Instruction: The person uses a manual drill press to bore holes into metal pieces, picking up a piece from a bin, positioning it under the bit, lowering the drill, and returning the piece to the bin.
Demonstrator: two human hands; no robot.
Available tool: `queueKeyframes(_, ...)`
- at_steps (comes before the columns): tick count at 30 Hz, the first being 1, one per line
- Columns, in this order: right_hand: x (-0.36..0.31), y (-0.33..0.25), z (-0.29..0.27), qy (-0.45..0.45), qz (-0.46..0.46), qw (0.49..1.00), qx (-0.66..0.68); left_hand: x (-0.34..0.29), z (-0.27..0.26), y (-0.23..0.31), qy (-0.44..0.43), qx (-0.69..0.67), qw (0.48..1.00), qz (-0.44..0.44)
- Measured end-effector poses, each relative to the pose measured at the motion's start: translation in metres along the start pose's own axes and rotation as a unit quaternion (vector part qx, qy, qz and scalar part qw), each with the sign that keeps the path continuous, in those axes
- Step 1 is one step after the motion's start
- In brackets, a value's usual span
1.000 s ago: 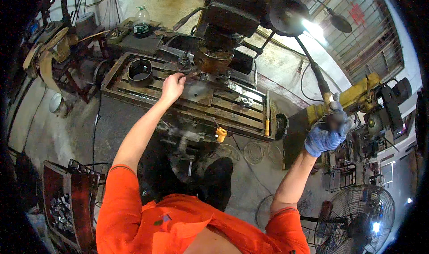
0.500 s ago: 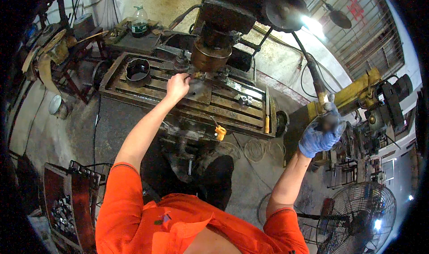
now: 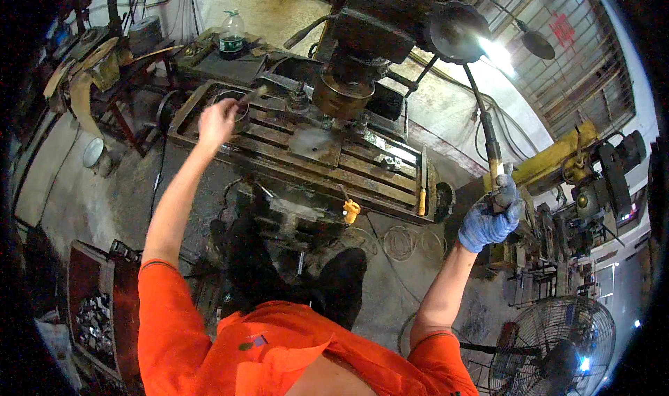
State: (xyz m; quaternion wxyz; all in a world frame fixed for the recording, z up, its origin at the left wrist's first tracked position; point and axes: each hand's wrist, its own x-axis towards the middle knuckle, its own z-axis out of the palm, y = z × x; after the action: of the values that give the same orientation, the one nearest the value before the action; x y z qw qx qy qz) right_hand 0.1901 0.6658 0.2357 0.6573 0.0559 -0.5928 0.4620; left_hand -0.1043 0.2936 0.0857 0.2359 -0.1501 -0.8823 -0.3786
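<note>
My bare left hand (image 3: 218,123) is closed round a short, blurred brush-like tool (image 3: 249,99) with a paler tip. It is over the dark round pot (image 3: 241,122) on the left part of the slotted machine table (image 3: 272,137), hiding much of that pot. In a blue glove, my right hand (image 3: 489,222) grips the lower end of a long machine lever (image 3: 490,135); the fingers cover its knob. Between the hands, the spindle head (image 3: 345,93) hangs above a flat plate (image 3: 313,145) on the table.
A yellow-handled tool (image 3: 422,199) lies at the table's right end, with a small metal block (image 3: 388,162) nearby. A yellow object (image 3: 350,211) hangs at the front edge. The bottle (image 3: 231,35) stands back left. A fan (image 3: 554,347) is low right, a box of metal pieces (image 3: 94,319) low left.
My left hand has moved left from beside the spindle to the pot. My right hand stays at the lever end, its fingers now wrapped lower round it. The view has shifted slightly.
</note>
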Motion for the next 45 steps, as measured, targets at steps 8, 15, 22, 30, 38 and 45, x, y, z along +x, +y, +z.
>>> queueKeyframes(8,-0.009,0.005,-0.006,-0.03,-0.009,0.999,0.014,0.012,-0.009,-0.044,0.016,0.224,0.973,0.06)
queueKeyframes(15,-0.007,0.012,-0.015,-0.051,-0.045,0.996,-0.052,0.01,-0.008,-0.033,-0.077,0.266,0.955,0.105)
queueKeyframes(22,-0.003,0.001,-0.004,-0.031,0.108,0.991,0.07,-0.016,-0.085,-0.052,-0.053,0.248,0.966,0.052)
queueKeyframes(30,0.025,0.009,-0.047,0.011,0.075,0.995,0.062,-0.145,-0.292,-0.158,0.109,0.044,0.97,-0.212)
queueKeyframes(38,0.045,0.017,-0.053,-0.056,-0.276,0.914,-0.291,-0.317,-0.371,-0.231,0.035,0.179,0.902,-0.39)
queueKeyframes(45,0.054,-0.011,-0.029,-0.068,-0.31,0.788,-0.528,-0.378,-0.314,-0.332,-0.199,0.182,0.911,-0.312)
